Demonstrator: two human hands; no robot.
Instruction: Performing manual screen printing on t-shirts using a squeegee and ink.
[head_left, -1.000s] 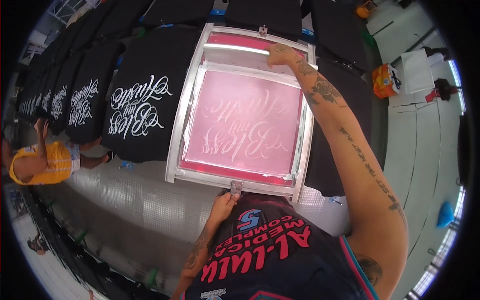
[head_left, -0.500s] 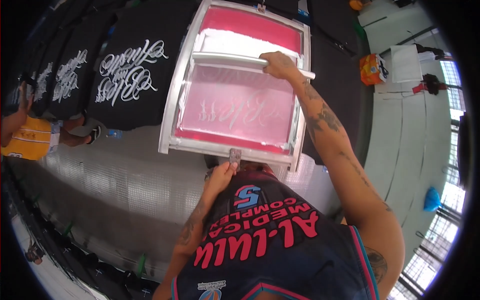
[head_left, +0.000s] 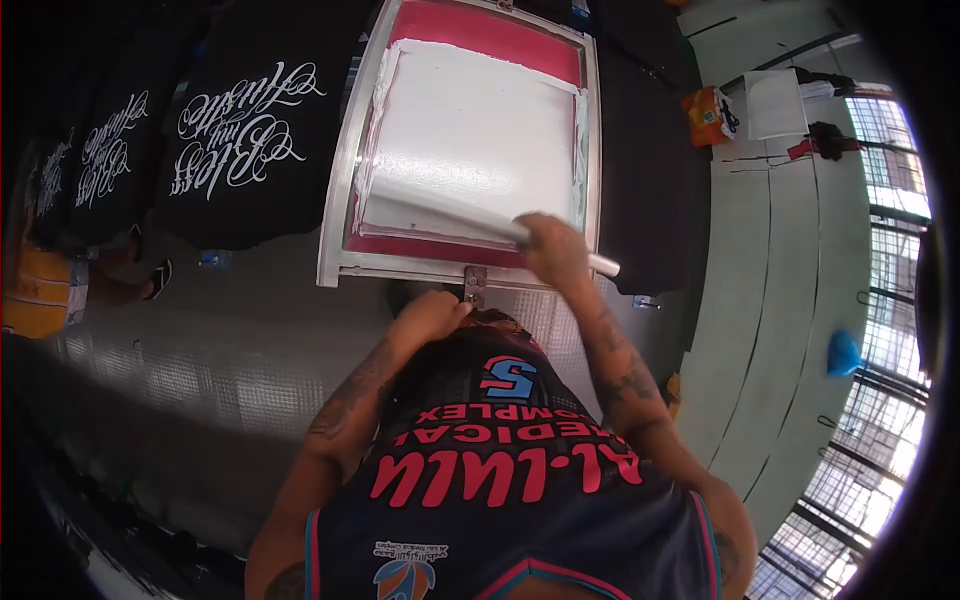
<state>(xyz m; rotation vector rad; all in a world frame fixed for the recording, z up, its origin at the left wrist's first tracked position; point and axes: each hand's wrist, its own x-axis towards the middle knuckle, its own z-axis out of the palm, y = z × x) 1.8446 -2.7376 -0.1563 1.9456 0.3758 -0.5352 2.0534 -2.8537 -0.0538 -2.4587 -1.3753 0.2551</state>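
A screen printing frame (head_left: 345, 190) with pale metal sides lies in front of me, its mesh (head_left: 480, 32) red along the edges. White ink (head_left: 470, 120) covers most of the mesh in a smooth coat. My right hand (head_left: 555, 248) is closed round a long squeegee (head_left: 440, 207), which lies slanted across the near part of the inked mesh and sticks out past the right side. At the middle of the frame's near edge, my left hand (head_left: 432, 315) grips a small metal bracket (head_left: 476, 282) with thumb and fingers.
Black shirts with white lettering (head_left: 245, 135) lie in a row to the left. Beyond them stands a person in yellow shorts (head_left: 40, 290). Black fabric (head_left: 650, 180) borders the frame on the right. An orange bag (head_left: 708, 115) and a blue bag (head_left: 843, 353) are farther right.
My right hand has pulled the squeegee toward me, from the far part of the mesh to the near edge. White ink now covers where lettering showed through. The left hand stays on the bracket.
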